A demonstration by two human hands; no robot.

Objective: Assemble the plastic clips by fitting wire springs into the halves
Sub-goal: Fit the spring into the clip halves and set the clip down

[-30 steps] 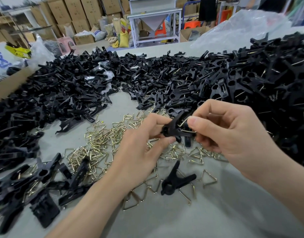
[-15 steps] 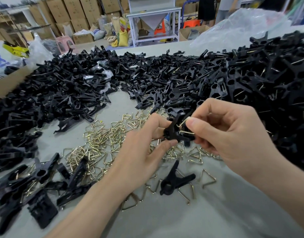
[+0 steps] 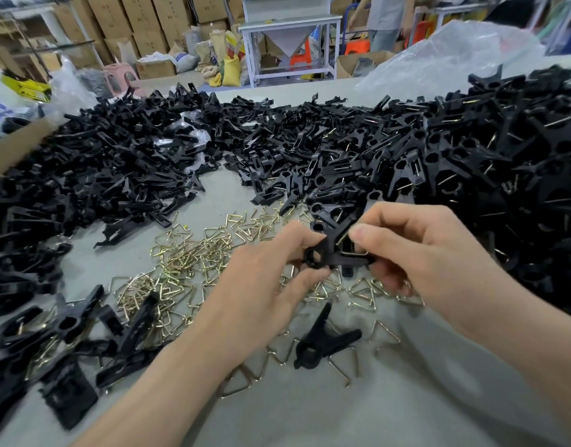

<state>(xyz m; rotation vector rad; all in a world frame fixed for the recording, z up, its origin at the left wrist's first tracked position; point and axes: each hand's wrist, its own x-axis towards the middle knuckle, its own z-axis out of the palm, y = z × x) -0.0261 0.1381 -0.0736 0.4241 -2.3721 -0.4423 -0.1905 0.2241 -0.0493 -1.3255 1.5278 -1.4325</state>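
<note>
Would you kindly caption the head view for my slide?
Left hand and right hand grip a black clip with its wire spring, above loose springs on the table.

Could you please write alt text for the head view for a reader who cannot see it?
Two bare hands hold a black plastic clip above a grey table, the left hand pinching its ringed end and the right hand gripping its other end. Loose brass-coloured wire springs lie beneath, surrounded by heaps of black clip parts.
</note>
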